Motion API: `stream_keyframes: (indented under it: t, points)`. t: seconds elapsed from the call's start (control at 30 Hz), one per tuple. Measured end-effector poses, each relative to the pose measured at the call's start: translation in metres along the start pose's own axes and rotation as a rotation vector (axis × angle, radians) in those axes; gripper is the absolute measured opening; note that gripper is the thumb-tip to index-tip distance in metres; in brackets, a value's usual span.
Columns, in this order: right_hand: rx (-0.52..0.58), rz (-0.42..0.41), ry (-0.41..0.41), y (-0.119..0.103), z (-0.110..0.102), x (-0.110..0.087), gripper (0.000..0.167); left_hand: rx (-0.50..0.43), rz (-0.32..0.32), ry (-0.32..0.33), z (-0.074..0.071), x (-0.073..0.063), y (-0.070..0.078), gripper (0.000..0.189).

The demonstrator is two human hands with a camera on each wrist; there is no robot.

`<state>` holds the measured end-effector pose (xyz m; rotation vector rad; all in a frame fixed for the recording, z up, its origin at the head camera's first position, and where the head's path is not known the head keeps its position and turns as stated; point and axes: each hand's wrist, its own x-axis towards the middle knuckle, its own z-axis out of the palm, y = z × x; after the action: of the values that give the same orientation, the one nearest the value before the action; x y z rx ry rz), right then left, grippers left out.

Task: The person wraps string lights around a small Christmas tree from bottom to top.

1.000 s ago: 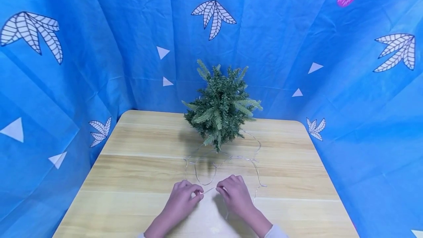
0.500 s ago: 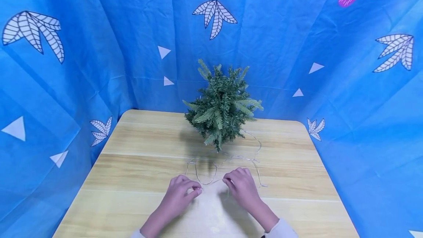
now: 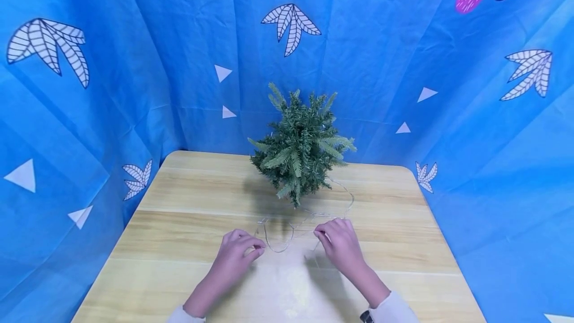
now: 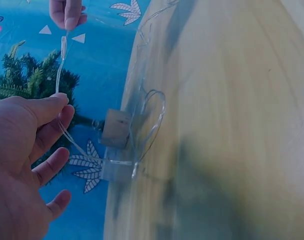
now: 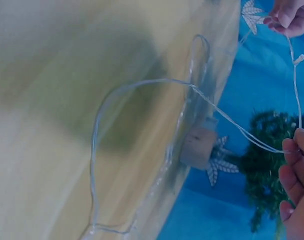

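A strand of string lights (image 4: 58, 80) with clear, thin wire is pinched by both hands. My left hand (image 3: 233, 259) holds it between thumb and forefinger, its other fingers spread loosely. To the right, my right hand (image 3: 343, 247) pinches the wire with its fingertips. The stretch between them is drawn nearly straight, and a small bulb (image 5: 299, 59) sits on it in the right wrist view. More wire hangs from each pinch down to the table, lying in loops (image 3: 279, 251). Behind the hands stands a small artificial Christmas tree (image 3: 300, 148).
The tree's block-shaped wooden base (image 4: 116, 129) stands on the table, with wire loops near it. The light wood table (image 3: 170, 203) ends at a rounded back edge. A patterned blue cloth (image 3: 376, 64) hangs behind and along both sides.
Both hands have moved apart, the left one leftward and the right one rightward and farther from the body. The wire between them spans a longer stretch. The tree stays in place.
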<state>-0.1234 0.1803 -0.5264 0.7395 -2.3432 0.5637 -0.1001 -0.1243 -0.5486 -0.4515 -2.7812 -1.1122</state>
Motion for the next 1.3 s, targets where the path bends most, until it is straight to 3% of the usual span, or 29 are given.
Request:
stream_keyframes:
  t: [0.5,0.8,1.07,1.3]
  points:
    - [-0.023,0.046,0.054,0.013,-0.024,0.021,0.010,0.078,0.095,0.099,-0.016,0.019,-0.016,0.015]
    - [-0.040,0.043,0.087,0.018,-0.032,0.027,0.012,0.109,0.100,0.145,-0.024,0.033,-0.027,0.015]
    - [-0.013,0.041,0.091,0.015,-0.040,0.034,0.006,0.216,0.138,0.183,-0.034,0.047,-0.042,0.014]
    - [-0.005,0.029,0.103,0.006,-0.047,0.042,0.008,0.199,0.099,0.241,-0.042,0.061,-0.045,0.012]
